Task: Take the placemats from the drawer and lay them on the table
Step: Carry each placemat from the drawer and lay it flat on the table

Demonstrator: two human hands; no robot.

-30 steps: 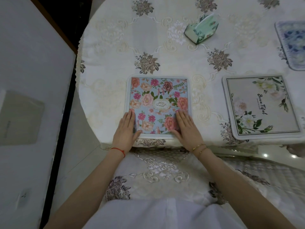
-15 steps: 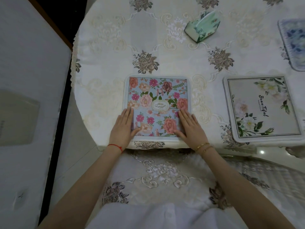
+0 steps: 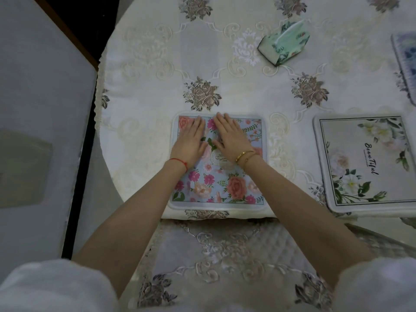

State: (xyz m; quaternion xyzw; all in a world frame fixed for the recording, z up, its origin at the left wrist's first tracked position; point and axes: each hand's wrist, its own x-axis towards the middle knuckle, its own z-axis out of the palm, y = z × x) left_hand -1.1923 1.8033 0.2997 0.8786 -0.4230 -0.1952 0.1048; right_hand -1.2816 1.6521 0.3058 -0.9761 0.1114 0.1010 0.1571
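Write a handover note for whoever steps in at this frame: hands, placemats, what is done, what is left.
Left hand and right hand: fingers straight, pressing flat on the far half of the blue rose-print square placemat.
That mat lies at the near edge of the round cream-clothed table.
White lily-print placemat lies to its right; a blue patterned mat sits at the far right edge.
Left: lift the hands away; drawer not in view.

— What is worn on the arms?
— White sleeves (image 3: 56, 287) pushed above the elbows; a thin red string bracelet (image 3: 180, 163) at the left hand (image 3: 190, 143).
— And the right hand (image 3: 229, 137)?
— Two slim gold bangles (image 3: 245, 156).
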